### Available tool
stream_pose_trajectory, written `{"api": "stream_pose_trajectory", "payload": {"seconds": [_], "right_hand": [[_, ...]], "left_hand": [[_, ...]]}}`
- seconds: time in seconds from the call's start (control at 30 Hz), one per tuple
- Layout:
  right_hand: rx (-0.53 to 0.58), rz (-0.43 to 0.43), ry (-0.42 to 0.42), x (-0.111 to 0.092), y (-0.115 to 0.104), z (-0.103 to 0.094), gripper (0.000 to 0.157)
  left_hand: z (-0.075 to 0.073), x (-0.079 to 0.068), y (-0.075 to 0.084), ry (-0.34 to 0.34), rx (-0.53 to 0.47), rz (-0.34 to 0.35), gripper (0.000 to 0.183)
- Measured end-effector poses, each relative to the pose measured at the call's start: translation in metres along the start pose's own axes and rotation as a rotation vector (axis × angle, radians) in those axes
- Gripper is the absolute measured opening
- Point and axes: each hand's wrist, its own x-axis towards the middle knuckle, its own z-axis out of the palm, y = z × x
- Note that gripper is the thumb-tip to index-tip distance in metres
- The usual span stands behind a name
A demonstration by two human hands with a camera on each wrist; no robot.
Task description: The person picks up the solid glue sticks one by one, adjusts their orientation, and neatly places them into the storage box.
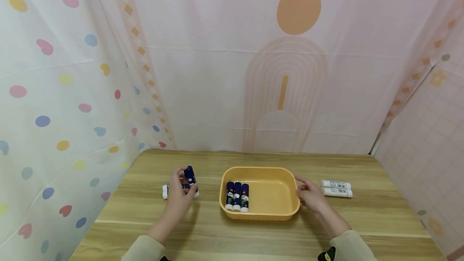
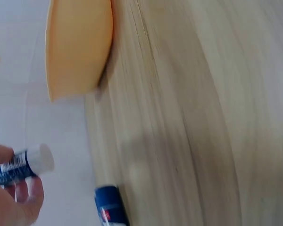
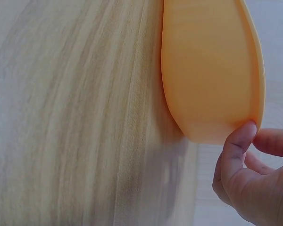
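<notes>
My left hand (image 1: 179, 190) holds a dark blue glue stick (image 1: 190, 175) with a white end, lifted left of a yellow tray (image 1: 259, 216). In the left wrist view the held stick's white end (image 2: 41, 160) points away from the fingers. Beneath that hand, partly hidden, lie glue sticks with white ends (image 1: 165, 191); one blue stick (image 2: 111, 206) shows on the table. My right hand (image 1: 311, 194) pinches the tray's right rim between thumb and fingers, also seen on the tray wall (image 3: 212, 70). Three blue glue sticks (image 1: 237, 196) lie side by side in the tray's left part.
Two white glue sticks (image 1: 336, 188) lie together on the wooden table (image 1: 217, 239), right of my right hand. A patterned cloth (image 1: 203, 92) hangs behind the table's back edge, with more cloth at both sides.
</notes>
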Motion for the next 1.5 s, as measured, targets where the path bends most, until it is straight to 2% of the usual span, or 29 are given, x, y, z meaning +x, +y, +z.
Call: {"api": "stream_pose_trajectory", "payload": {"seconds": [0.17, 0.37, 0.5, 0.73, 0.87, 1.03, 1.17, 1.3, 1.5], "right_hand": [[-0.002, 0.006, -0.003, 0.001, 0.001, 0.0, 0.049], [-0.001, 0.004, -0.004, 0.0, 0.001, 0.0, 0.049], [0.006, 0.003, -0.003, 0.0, 0.001, 0.0, 0.049], [0.006, 0.007, -0.001, 0.0, 0.001, -0.001, 0.048], [0.009, 0.002, -0.004, 0.0, 0.001, -0.001, 0.048], [0.01, -0.005, -0.013, 0.0, 0.001, -0.001, 0.048], [0.013, 0.001, -0.015, 0.0, 0.002, -0.002, 0.048], [0.017, 0.004, -0.012, 0.0, 0.001, -0.002, 0.048], [0.016, -0.001, -0.014, 0.0, 0.001, -0.001, 0.048]], "left_hand": [[0.008, -0.001, 0.011, 0.041, 0.064, -0.007, 0.06], [0.024, 0.001, 0.031, 0.023, 0.022, -0.007, 0.061], [0.042, 0.0, 0.048, -0.015, -0.001, -0.032, 0.061], [0.087, -0.008, 0.07, -0.09, -0.005, -0.032, 0.059], [0.109, -0.015, 0.075, -0.074, 0.015, -0.011, 0.058], [0.129, -0.026, 0.077, -0.041, 0.05, -0.011, 0.057], [0.139, -0.03, 0.08, -0.107, 0.102, -0.039, 0.056], [0.148, -0.029, 0.081, -0.186, 0.164, -0.035, 0.057], [0.155, -0.029, 0.084, -0.234, 0.256, -0.037, 0.057]]}}
